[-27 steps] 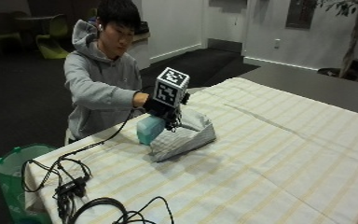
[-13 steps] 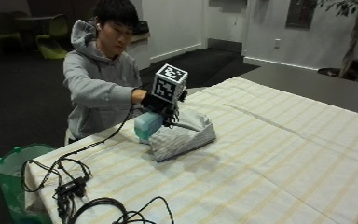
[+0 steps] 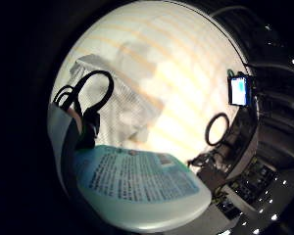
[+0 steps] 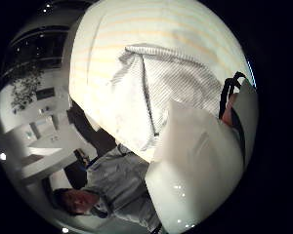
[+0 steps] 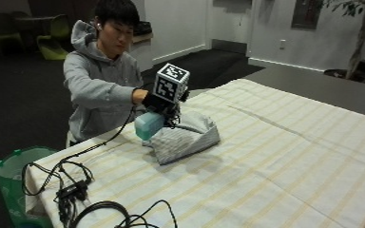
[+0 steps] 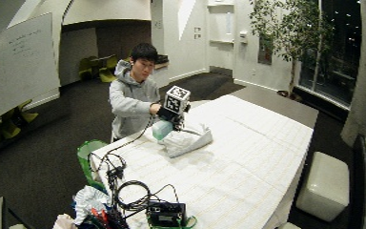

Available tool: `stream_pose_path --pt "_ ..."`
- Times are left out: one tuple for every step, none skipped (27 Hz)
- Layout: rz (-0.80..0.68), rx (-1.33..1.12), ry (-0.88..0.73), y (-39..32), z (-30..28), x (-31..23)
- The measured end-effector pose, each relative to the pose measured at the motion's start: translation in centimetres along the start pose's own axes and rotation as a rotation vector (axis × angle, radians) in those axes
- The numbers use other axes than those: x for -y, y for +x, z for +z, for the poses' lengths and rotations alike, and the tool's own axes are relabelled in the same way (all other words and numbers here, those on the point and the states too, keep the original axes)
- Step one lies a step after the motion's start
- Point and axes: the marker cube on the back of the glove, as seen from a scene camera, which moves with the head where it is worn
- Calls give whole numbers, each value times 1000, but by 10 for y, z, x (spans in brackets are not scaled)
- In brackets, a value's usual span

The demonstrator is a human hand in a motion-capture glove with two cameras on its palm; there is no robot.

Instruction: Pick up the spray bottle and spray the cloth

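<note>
Bottle (image 5: 148, 125) raised, hand (image 5: 159, 103) over cloth (image 5: 186, 137).

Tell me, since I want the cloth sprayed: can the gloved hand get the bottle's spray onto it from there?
Probably yes. The gloved hand holds the bottle right above the cloth on the table, with nothing between them.

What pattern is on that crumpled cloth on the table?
Fine grey-and-white stripes on the crumpled cloth; clearest in the thumb side palm view.
</note>
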Motion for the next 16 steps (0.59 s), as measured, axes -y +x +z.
stream_pose_path --pt "1 0 -4 0 2 0" --pt "1 1 -7 0 4 1" --pt "-1 2 -11 0 6 1" --pt "-5 4 -14 -1 8 1" --pt "-10 7 -16 -1 9 1" --pt "-18 14 -16 -2 10 1" --pt "-28 26 -13 -3 10 1" --pt "-42 47 -8 -6 10 0" --pt "-59 80 1 -9 8 -1" --pt "-80 125 11 -13 6 -2" --pt "-106 179 22 -18 2 -4" --pt "-135 238 34 -24 -3 -6" --pt "-168 299 46 -30 -8 -7" --pt "-202 359 61 -38 -14 -9" --pt "-237 416 78 -46 -21 -12" --pt "-272 472 98 -56 -27 -14"
